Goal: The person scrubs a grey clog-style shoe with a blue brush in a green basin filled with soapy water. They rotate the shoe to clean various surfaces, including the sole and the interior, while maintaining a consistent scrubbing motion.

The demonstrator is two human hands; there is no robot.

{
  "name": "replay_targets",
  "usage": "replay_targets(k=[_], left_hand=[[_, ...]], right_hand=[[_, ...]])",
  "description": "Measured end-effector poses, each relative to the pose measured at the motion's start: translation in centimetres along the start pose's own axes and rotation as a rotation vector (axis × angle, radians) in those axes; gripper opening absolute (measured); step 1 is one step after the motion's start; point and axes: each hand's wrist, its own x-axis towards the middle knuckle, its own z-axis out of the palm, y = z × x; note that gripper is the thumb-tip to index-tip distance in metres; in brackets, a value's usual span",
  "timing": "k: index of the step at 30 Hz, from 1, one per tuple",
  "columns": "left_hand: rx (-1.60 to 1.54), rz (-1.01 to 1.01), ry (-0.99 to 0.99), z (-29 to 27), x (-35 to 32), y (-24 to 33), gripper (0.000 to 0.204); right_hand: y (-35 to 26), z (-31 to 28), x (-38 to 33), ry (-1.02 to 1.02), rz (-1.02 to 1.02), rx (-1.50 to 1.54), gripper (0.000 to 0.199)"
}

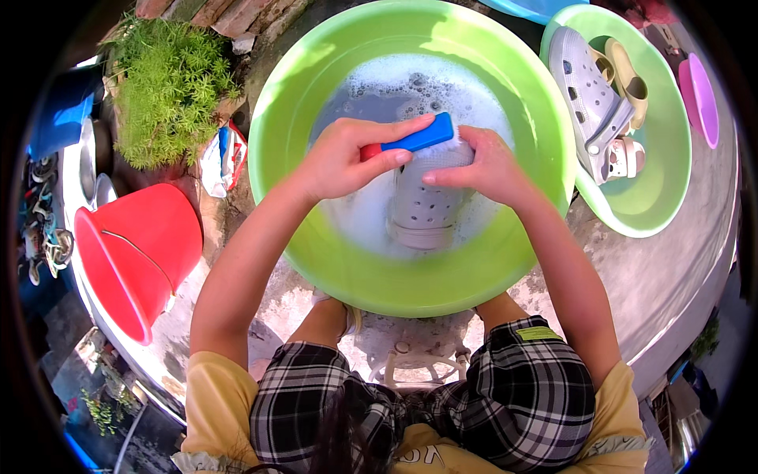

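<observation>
A large green basin (316,272) holds foamy, soapy water in front of me. My left hand (351,154) is closed round a scrubbing brush (418,138) with a blue back, a red handle end and white bristles. The bristles press against the upper end of a grey clog (426,197), which has holes and stands tilted over the suds. On the clog's right side my right hand (483,164) grips it, thumb across the front and fingers behind. The clog's far side is hidden by the brush and my fingers.
To the right a smaller green basin (663,186) holds another grey clog (584,91), tan footwear (628,79) and a small figure-like item (625,158). A red bucket (150,245) lies tipped at left, near a leafy plant (170,95) and a crumpled packet (223,162). A pink basin (699,101) stands far right.
</observation>
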Motion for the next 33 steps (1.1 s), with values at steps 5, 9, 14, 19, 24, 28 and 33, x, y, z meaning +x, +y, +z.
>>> replay_targets(k=[5, 9, 14, 19, 24, 28, 33], left_hand=[[0.098, 0.014, -0.082, -1.2, 0.4, -0.1, 0.047], [0.019, -0.095, -0.017, -0.5, -0.4, 0.1, 0.046], [0.039, 0.09, 0.02, -0.5, 0.4, 0.6, 0.043], [0.057, 0.075, 0.04, -0.2, -1.4, 0.0, 0.044], [0.018, -0.017, -0.069, -0.4, 0.4, 0.1, 0.043], [0.203, -0.188, 0.019, -0.6, -2.1, -5.5, 0.04], [0.694, -0.497, 0.511, 0.7, 0.4, -7.7, 0.034]], right_hand=[[-0.2, -0.7, -0.3, 0.0, -0.022, -0.019, 0.057], [-0.7, 1.1, -0.1, -0.017, -0.061, -0.086, 0.056], [-1.2, 0.8, 0.1, -0.035, -0.08, -0.026, 0.057], [-0.1, 1.0, -0.1, -0.037, -0.044, 0.034, 0.056], [-0.3, 0.7, 0.8, -0.016, -0.054, -0.132, 0.057], [0.8, -0.2, 0.1, 0.059, 0.015, -0.01, 0.062], [0.5, -0.3, -0.1, 0.048, -0.103, -0.088, 0.068]])
